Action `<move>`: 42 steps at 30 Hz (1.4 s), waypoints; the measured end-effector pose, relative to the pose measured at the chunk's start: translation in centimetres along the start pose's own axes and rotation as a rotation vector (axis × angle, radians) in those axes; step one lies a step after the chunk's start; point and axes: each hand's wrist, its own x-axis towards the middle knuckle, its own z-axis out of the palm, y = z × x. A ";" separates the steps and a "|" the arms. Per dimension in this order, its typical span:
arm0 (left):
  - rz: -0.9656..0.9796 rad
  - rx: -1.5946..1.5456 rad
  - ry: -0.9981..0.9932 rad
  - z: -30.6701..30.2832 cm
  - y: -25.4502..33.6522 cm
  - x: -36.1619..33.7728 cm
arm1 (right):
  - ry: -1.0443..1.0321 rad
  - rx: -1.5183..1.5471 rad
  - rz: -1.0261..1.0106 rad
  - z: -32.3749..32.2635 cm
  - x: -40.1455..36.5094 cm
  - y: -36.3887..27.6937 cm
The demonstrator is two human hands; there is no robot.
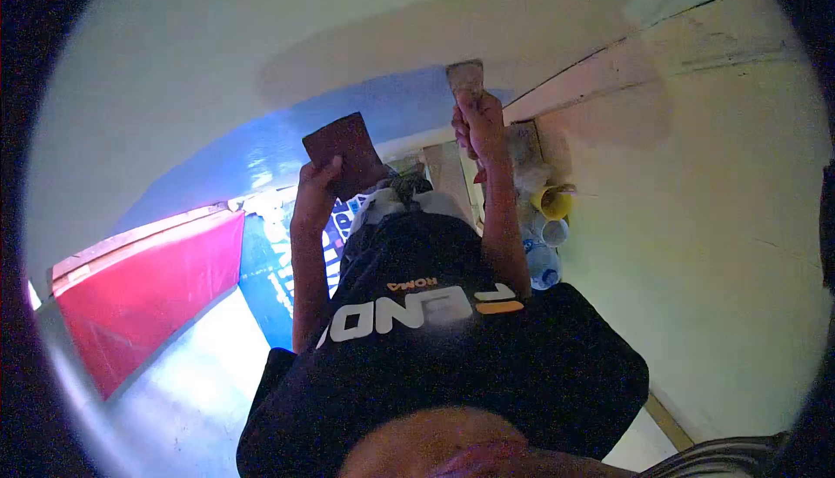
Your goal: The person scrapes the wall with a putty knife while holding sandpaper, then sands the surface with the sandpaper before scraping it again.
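My right hand is closed around the handle of a putty knife. Its wide, smeared blade points up, overlapping the pale wall surface in this view. At the left, my left hand grips a flat, dark brown rectangular plate by its lower edge, thumb on the near face. The plate is tilted and stands apart from the knife. What lies on its far side is hidden.
Below my right hand are a yellow container, a whitish cup and a clear plastic bottle. A dark seam crosses the surface at upper right. A red panel stands at left beside a bright opening.
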 end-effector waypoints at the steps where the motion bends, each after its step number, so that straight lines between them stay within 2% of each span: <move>1: 0.007 -0.035 -0.005 0.1 0.0 0.0 | 0.002 -0.030 0.027 -0.3 0.2 0.0; 3: 0.022 -0.099 -0.011 -0.1 -0.3 -0.1 | 0.000 -0.035 0.049 0.2 0.5 -0.5; 4: 0.036 -0.034 0.048 0.0 -0.5 0.0 | -0.003 -0.013 0.045 0.5 0.2 -1.2; 7: -0.004 -0.023 -0.013 -0.1 -0.1 -0.5 | 0.006 0.002 0.020 0.4 0.3 -0.5; 12: 0.040 -0.067 0.037 0.1 -0.6 -0.3 | -0.019 0.064 0.014 1.0 0.5 -0.8; 15: 0.004 0.035 -0.012 -0.4 -0.4 -0.3 | -0.029 0.081 -0.005 1.0 0.1 -0.6; 18: 0.067 -0.086 0.031 0.1 -0.8 -0.5 | -0.016 0.053 0.022 1.0 0.8 -0.2; 22: -0.006 -0.048 -0.018 -0.5 -1.0 -0.3 | -0.001 -0.009 0.026 0.4 -0.6 -0.2; 25: 0.055 -0.098 0.070 0.6 -0.5 -0.5 | -0.013 0.033 0.025 1.1 0.0 -1.3; 29: 0.001 -0.092 -0.024 -0.3 -1.2 0.0 | 0.038 0.056 0.053 1.0 -0.2 -0.2; 32: 0.049 -0.034 0.002 0.3 -0.4 -0.4 | -0.012 0.118 0.058 0.5 0.1 0.3; 35: -0.001 -0.030 -0.008 -0.4 -1.3 -0.6 | -0.032 0.036 -0.006 0.5 -0.1 -0.3; 38: 0.030 0.001 0.001 0.7 -0.2 -0.6 | 0.050 0.098 0.037 0.6 0.0 0.6; 40: 0.014 0.091 -0.022 0.4 -0.4 -0.7 | 0.008 0.126 0.049 1.4 -0.2 -0.5; 42: -0.039 0.007 -0.048 -0.1 -1.3 -0.6 | 0.006 0.124 0.080 1.0 -0.9 -0.2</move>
